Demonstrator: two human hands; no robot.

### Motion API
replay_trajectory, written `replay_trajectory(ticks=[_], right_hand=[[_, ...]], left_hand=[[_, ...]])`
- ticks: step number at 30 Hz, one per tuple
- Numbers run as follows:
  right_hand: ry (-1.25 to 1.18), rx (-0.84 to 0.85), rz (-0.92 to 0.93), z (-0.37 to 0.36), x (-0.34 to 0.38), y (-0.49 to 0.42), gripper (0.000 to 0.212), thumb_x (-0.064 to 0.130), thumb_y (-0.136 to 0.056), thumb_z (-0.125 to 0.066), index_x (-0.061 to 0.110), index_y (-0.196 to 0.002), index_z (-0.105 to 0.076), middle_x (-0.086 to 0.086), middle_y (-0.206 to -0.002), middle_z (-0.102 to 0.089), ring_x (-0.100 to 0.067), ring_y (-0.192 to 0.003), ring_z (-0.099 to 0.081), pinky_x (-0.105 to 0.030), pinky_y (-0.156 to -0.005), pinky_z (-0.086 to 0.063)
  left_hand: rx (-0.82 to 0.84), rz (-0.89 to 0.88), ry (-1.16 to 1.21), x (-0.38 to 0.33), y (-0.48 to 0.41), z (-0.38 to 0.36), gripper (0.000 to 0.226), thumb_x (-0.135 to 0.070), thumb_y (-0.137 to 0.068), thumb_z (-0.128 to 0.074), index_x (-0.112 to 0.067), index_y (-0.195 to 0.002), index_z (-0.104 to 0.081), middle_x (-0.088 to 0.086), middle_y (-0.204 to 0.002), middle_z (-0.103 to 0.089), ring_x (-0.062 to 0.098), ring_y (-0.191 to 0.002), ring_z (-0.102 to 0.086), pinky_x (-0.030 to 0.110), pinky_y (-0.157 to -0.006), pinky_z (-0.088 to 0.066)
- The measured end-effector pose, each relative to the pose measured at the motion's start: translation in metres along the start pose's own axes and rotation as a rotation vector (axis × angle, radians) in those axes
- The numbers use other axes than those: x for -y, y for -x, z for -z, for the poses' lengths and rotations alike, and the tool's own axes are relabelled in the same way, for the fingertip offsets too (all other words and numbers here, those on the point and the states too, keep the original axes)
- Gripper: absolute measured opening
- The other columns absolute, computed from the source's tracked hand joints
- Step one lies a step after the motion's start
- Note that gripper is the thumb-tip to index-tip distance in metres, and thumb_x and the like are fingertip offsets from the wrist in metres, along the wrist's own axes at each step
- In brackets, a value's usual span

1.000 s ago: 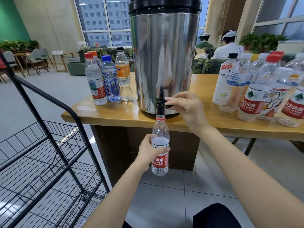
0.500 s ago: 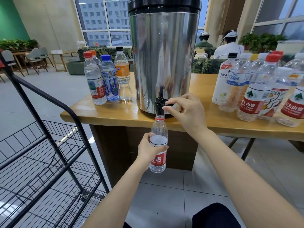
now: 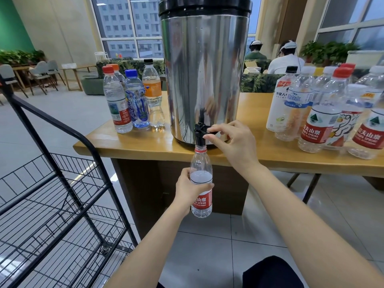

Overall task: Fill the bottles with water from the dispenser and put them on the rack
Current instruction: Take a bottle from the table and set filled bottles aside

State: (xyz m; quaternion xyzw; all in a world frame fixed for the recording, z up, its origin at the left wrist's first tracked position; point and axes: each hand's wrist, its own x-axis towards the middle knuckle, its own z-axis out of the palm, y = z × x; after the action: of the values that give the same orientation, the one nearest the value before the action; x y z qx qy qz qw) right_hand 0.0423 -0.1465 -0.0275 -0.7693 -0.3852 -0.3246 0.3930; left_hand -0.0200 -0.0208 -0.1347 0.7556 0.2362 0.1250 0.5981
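**Clerk:** Item one, location?

**Checker:** Clear plastic bottle with red label and red neck ring: directly under the black plastic tap of the tall stainless-steel dispenser with black lid. Its open mouth sits just below the spout. Long axis upright, in line with the spout. Water stands above the label, short of the shoulder.

**Clerk:** Hands?

**Checker:** Left hand: below the dispenser, fingers and thumb wrapped round the bottle's middle. Right hand: at the tap, fingertips pinching its lever.

**Clerk:** Destination?

**Checker:** Black wire rack: left of the dispenser and lower, on the floor, well apart from the bottle.

**Clerk:** What does the next move turn on?

**Checker:** Judgement only: filling looks well along. The lever wants releasing first. With no cap on, the bottle should drop straight clear of the spout, axis kept vertical. The rack lies on the left hand's side, so that hand is the nearer carrier.

**Clerk:** Other stock?

**Checker:** Capped bottles on the light wooden table: a small cluster left of the dispenser, a larger group right of it.
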Motion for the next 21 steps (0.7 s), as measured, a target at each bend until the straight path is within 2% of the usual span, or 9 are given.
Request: replay_trajectory(ticks=[7,16,21], right_hand=[[-0.008,-0.011,-0.002,-0.0013,-0.0001,0.0005,0.026,0.039,-0.085,-0.070,0.020,-0.101,-0.074,0.012,-0.083,-0.055,-0.011,-0.079,-0.051,-0.032,-0.067,-0.043],[-0.021,-0.014,-0.013,-0.0027,-0.0027,0.0006,0.026,0.040,-0.085,-0.070,0.020,-0.101,-0.075,0.005,-0.084,-0.063,-0.010,-0.080,-0.052,-0.020,-0.064,-0.038],[-0.041,-0.007,-0.013,-0.0040,-0.0038,0.0004,0.039,0.052,-0.084,-0.060,0.020,-0.102,-0.074,0.006,-0.083,-0.062,-0.011,-0.077,-0.054,-0.022,-0.062,-0.040]], left_hand=[[0.004,0.003,0.001,-0.0004,0.0005,0.0001,0.068,-0.018,-0.071,-0.087,-0.023,-0.125,-0.046,-0.001,-0.124,-0.057,0.020,-0.116,-0.056,0.044,-0.099,-0.050],[0.007,-0.003,0.008,-0.0002,0.0009,0.0006,0.067,-0.018,-0.071,-0.086,-0.023,-0.125,-0.046,-0.001,-0.122,-0.057,0.017,-0.112,-0.055,0.041,-0.096,-0.050],[0.004,-0.001,0.015,-0.0002,0.0007,0.0003,0.066,-0.017,-0.071,-0.087,-0.024,-0.123,-0.047,-0.002,-0.120,-0.057,0.016,-0.110,-0.055,0.037,-0.093,-0.050]])
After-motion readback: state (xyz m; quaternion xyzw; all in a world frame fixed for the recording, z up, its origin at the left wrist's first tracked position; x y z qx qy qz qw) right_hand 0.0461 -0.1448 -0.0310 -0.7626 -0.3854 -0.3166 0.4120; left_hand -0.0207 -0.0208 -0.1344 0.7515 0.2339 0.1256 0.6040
